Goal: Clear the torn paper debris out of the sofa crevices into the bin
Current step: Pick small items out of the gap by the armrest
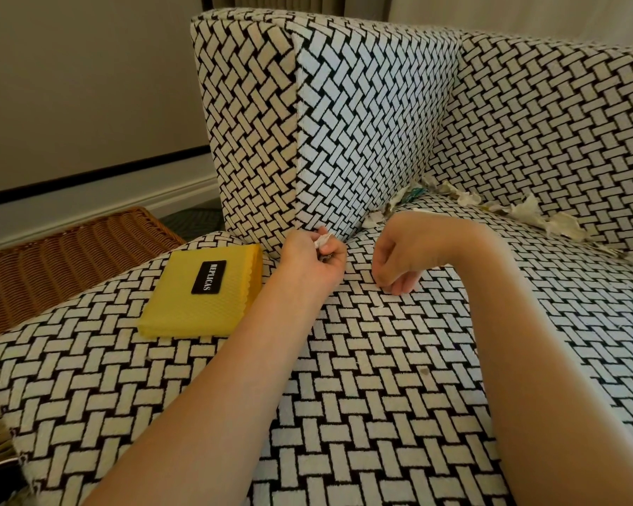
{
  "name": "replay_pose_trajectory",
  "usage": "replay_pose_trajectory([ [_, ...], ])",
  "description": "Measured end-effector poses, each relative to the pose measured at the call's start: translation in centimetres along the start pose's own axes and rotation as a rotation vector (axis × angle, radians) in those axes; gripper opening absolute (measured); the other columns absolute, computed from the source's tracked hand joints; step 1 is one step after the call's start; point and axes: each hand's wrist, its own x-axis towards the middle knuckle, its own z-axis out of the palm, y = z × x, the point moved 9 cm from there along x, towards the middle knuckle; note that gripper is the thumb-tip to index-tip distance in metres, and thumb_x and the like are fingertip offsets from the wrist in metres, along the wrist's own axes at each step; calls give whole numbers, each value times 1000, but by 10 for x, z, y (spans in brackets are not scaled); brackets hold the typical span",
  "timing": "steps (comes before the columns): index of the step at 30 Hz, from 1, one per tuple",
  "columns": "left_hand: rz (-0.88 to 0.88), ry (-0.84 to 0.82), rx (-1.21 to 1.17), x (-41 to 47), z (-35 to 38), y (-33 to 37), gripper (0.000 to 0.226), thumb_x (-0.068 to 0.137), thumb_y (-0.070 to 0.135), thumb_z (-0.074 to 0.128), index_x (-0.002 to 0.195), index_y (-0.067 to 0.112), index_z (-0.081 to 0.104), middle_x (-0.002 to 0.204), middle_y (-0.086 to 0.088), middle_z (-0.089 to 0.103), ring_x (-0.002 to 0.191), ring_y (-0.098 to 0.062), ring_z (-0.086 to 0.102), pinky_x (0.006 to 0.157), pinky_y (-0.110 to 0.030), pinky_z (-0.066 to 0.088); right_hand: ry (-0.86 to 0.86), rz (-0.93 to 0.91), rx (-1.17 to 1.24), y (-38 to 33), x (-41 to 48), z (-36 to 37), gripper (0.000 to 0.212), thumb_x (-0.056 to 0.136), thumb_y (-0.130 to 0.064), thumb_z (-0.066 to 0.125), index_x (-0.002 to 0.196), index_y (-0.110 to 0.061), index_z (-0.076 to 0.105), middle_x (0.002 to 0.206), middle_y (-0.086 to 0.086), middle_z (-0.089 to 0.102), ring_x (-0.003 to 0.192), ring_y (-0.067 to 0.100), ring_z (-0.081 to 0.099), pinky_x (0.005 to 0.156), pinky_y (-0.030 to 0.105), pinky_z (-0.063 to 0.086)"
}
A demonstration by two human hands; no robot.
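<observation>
Torn paper scraps (527,213) line the crevice between the seat cushion (344,359) and the backrest of the black-and-white woven-pattern sofa, from the armrest corner out to the right. My left hand (313,259) grips a small wad of torn paper (323,241) near the foot of the armrest (362,122). My right hand (399,259) hovers just right of it with loosely curled fingers, its fingertips touching the seat fabric and holding nothing that I can see.
A yellow book labelled REPLICAS (205,294) lies on the seat's left part. A brown wicker basket (63,257) stands on the floor left of the sofa. The wall and skirting board run behind.
</observation>
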Motion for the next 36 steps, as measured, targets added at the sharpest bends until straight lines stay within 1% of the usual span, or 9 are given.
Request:
replay_pose_trajectory([
  [10,13,6,9,3,-1,2,19,91,-2,30,82,4,47,68,-2,42,25,-7,26,26,-11,24,59,-23,-77,-9,2,0,13,72,3,71,78,-9,68,51,-9,63,52,6,64,56,13,53],
  [16,6,12,17,-1,-1,1,19,91,-3,31,82,4,47,71,-3,43,37,-6,27,26,-10,25,82,-45,9,5,-6,-15,26,69,6,71,85,-10,58,73,12,71,64,20,69,70,29,58],
  [22,11,6,16,1,0,1,22,92,-2,29,80,4,47,65,-1,39,21,-7,25,25,-11,24,-144,-35,-56,-4,-5,12,26,68,-7,79,90,-9,65,82,7,72,77,19,70,76,26,57],
  [26,11,6,22,0,-1,1,21,91,-2,29,81,4,47,65,-1,39,22,-7,25,26,-11,25,-135,6,-169,-6,-1,17,14,68,-12,80,76,-12,69,74,-1,69,68,12,66,70,21,55],
  [28,8,8,31,-2,-1,0,20,91,-3,31,82,4,47,68,-2,43,29,-6,27,26,-11,25,-16,-32,-154,-5,9,9,8,72,-9,76,76,-11,71,73,-2,68,68,13,65,72,23,56],
  [31,5,17,14,-7,0,-2,19,91,-3,31,80,3,45,71,-3,45,45,-6,26,27,-10,24,484,-156,-92,4,13,-33,6,82,-13,67,77,-16,66,79,-2,65,70,13,59,71,26,54],
  [32,0,12,11,-7,1,-2,20,91,-3,31,79,4,45,72,-3,45,47,-6,25,26,-10,24,525,-175,20,11,11,-40,6,85,-13,63,79,-15,64,81,0,65,67,13,60,68,25,55],
  [33,-4,11,10,-7,1,-3,20,91,-2,31,79,4,45,72,-3,45,47,-6,25,26,-10,23,447,-191,176,16,12,-39,7,87,-13,60,82,-12,64,81,3,67,63,12,62,63,24,56],
  [36,-10,17,13,-6,0,-3,18,92,-2,31,81,4,45,73,-3,46,46,-6,24,26,-10,24,-158,-150,395,12,6,8,12,90,-12,56,91,-8,68,78,8,72,63,13,68,60,20,57],
])
